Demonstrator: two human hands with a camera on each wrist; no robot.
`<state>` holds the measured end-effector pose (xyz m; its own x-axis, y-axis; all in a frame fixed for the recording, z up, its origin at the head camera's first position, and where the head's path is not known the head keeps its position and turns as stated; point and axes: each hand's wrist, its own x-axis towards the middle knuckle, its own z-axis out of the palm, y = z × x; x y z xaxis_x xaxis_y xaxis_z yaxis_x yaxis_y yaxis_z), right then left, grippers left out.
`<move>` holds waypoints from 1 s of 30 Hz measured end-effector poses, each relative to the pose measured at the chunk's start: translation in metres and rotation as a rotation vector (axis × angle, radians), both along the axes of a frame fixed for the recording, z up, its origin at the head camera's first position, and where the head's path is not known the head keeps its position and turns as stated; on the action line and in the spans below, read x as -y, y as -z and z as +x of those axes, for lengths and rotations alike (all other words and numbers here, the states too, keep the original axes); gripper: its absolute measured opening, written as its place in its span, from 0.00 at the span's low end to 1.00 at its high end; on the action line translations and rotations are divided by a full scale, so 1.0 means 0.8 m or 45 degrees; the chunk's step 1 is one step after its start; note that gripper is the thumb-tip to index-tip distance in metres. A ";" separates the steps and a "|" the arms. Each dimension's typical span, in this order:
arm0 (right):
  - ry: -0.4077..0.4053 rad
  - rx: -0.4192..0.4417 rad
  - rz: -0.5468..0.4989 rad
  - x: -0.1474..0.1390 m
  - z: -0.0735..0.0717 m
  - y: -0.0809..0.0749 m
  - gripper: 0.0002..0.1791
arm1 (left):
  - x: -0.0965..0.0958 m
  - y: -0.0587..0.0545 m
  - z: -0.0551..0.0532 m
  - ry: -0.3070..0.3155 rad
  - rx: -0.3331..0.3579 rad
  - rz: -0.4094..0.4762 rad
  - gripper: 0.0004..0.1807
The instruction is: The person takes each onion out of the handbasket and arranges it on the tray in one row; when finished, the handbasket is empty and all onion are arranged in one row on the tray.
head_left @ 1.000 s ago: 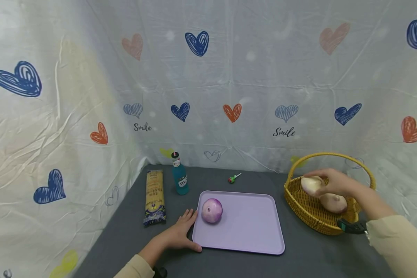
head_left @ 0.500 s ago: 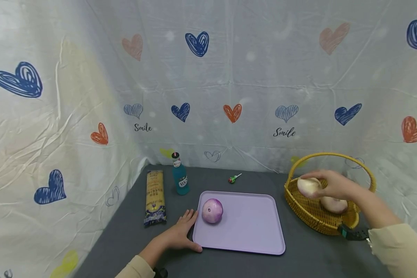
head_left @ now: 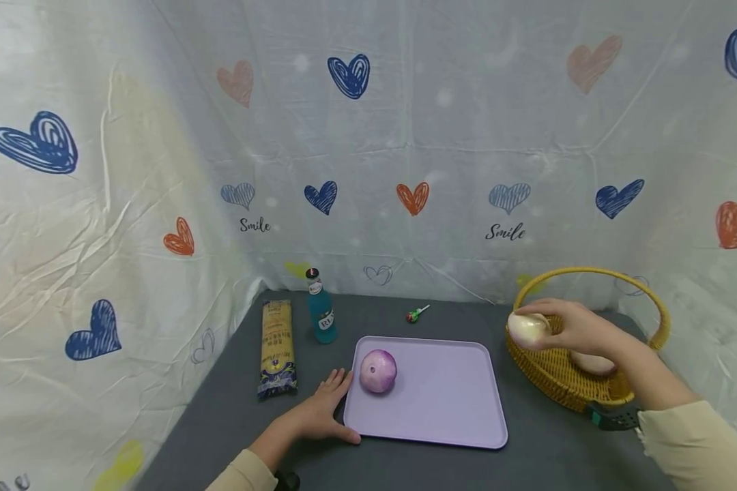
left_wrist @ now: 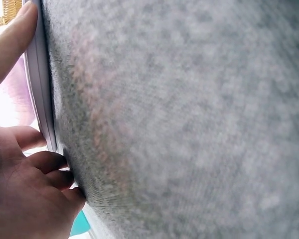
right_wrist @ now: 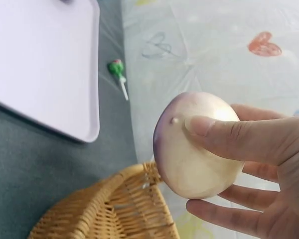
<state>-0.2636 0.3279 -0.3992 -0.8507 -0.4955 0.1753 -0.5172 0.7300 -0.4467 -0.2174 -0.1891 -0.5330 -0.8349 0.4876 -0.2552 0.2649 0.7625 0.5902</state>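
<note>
In the head view my right hand (head_left: 572, 329) holds a cream-and-purple onion (head_left: 529, 331) above the left rim of the yellow wicker basket (head_left: 543, 376). The right wrist view shows my thumb (right_wrist: 229, 137) pressed on the bulb's pale side, with fingers behind it. Another pale, rounded item (head_left: 592, 363) lies in the basket, partly hidden by my wrist. My left hand (head_left: 322, 413) rests at the lilac tray's (head_left: 439, 402) near left corner, fingers spread, thumb (left_wrist: 12, 45) touching its rim. A purple onion (head_left: 378, 372) sits on the tray's left side.
Left of the tray are a yellow noodle packet (head_left: 278, 349) lying flat and an upright blue bottle (head_left: 323, 310). A green-topped lollipop (head_left: 414, 315) lies behind the tray. The basket's tall handle (head_left: 589, 270) arches over it. A heart-printed curtain (head_left: 374, 157) hangs behind the table.
My right hand has moved left with the onion, from above the basket's inside to its left rim. My left hand stays at the tray's corner. The head view has shifted slightly.
</note>
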 end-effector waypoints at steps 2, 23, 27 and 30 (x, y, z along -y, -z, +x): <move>-0.015 0.002 -0.022 0.005 0.001 0.001 0.32 | -0.001 0.001 0.000 0.001 -0.002 -0.004 0.68; -0.110 0.112 -0.127 0.054 0.000 0.016 0.31 | 0.000 0.004 -0.001 -0.010 0.001 -0.002 0.69; -0.123 0.110 -0.141 0.062 0.002 0.016 0.31 | 0.000 0.002 -0.001 -0.015 0.007 -0.003 0.68; -0.142 0.139 -0.164 0.069 0.001 0.018 0.31 | 0.001 0.002 -0.001 -0.016 0.004 -0.008 0.68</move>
